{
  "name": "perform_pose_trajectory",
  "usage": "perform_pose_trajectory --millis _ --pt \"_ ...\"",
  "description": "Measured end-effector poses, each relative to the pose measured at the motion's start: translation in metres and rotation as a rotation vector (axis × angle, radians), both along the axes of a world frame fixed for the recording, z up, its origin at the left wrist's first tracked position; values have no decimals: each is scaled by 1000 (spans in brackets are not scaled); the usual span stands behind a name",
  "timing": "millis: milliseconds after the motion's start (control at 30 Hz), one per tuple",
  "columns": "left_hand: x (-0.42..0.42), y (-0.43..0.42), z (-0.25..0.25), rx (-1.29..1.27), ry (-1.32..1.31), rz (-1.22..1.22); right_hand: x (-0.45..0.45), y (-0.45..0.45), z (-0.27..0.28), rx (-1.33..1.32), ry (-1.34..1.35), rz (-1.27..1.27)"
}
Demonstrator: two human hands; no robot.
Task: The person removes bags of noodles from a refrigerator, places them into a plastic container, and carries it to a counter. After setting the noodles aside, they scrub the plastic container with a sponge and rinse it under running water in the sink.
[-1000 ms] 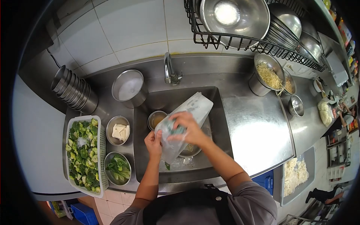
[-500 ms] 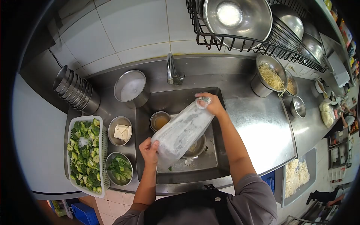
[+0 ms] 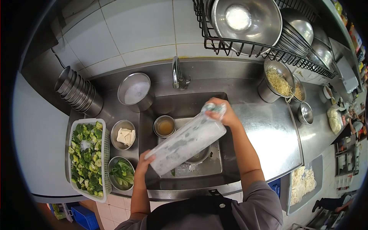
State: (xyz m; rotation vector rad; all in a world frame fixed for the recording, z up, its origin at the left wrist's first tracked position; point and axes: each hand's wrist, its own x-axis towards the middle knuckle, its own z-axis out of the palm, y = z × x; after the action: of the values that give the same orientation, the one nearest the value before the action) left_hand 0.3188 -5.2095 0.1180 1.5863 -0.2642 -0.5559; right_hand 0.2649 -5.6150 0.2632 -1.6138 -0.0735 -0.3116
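A long, cloudy plastic bag (image 3: 186,143) with a whitish, block-like content hangs slantwise over the sink (image 3: 147,168). What is inside cannot be made out. My right hand (image 3: 223,111) is closed around its bunched upper end, where a bit of green shows. At the lower left end, my left hand (image 3: 143,163) grips the bag's edge with the fingers partly behind it. Beneath the bag in the basin are a small metal bowl of brownish liquid (image 3: 165,127) and another metal bowl (image 3: 203,155), mostly covered by the bag.
Left of the sink stand a basket of broccoli (image 3: 108,168), a bowl of white blocks (image 3: 125,136), a bowl of leafy greens (image 3: 122,174) and a pot (image 3: 147,101). The faucet (image 3: 176,73) is behind. Noodle-like strands fill a pot (image 3: 278,82) at right. A person (image 3: 337,201) stands far right.
The bag's lower end has swung left and lies straighter, pulled tauter over its content. My left hand moved left and down; my right hand shifted slightly right and down.
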Motion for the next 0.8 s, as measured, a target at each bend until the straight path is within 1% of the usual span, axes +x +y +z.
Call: perform_pose_trajectory --millis 33,67,100,133,200,233,267,333,400,433,467,500,567,600,667,733,800 --pt "4 -6 4 119 -31 -142 -1 14 10 -64 -28 26" --pt "3 -19 5 223 -118 -171 -1 25 20 -368 -106 8" --pt "-4 -39 6 325 -201 -201 0 37 27 -487 -187 65" --pt "-9 -58 27 472 -350 -238 1 52 28 -603 -260 131" --pt "-11 -93 32 320 -356 -266 4 81 17 -730 -400 136" --pt "-16 -108 25 72 -282 -179 3 94 17 -831 -350 159" --pt "-17 -121 19 -177 -208 -89 3 101 12 -835 -349 161" --pt "-18 -127 21 -219 -158 -62 0 111 2 -926 -371 51" --pt "-18 -133 22 -582 40 10 -6 115 -6 -900 -359 42" --pt "-24 -136 31 -589 50 73 -8 114 -12 -778 -426 58" --pt "-23 -134 29 -588 50 69 -8 112 -17 -656 -492 72" --pt "-24 -129 27 -555 21 72 -9 105 -20 -561 -447 119" --pt "-22 -121 27 -493 -21 108 -2 84 -35 -465 -405 75" --pt "-22 -117 29 -492 -20 113 3 68 -40 -560 -382 11" --pt "-20 -113 34 -592 -19 156 11 38 -50 -586 -286 -92" --pt "-23 -109 39 -583 -12 172 20 9 -63 -572 -243 -136" --pt "-27 -104 48 -618 75 173 24 -12 -69 -438 -63 -89"
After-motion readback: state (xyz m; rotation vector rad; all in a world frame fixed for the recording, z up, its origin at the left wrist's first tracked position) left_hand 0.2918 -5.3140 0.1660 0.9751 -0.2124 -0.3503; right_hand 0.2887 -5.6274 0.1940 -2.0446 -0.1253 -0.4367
